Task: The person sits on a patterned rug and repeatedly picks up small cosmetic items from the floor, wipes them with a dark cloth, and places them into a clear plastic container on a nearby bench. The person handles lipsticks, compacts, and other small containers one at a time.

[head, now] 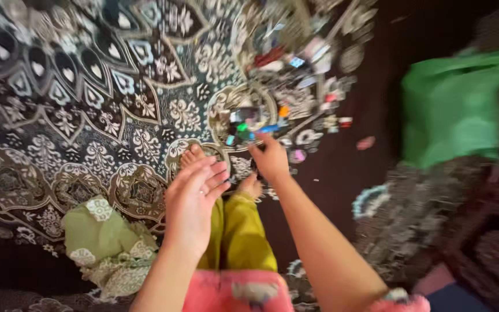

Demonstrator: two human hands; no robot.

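the heap of small bright pieces point(249, 124) lies on the patterned rug point(59, 115), just beyond the right hand point(271, 159) and a little to its left, with more scattered bits point(313, 69) trailing far and right. the right hand's grip is turned away; whether it pinches a piece i cannot tell (blur hides the fingertips). it is clearly the nearer hand. the left hand point(194, 199) hovers nearer in, flat and spread wide, holding nothing, above a bare foot point(192, 156). a green bag point(454, 107) sits well apart at right.
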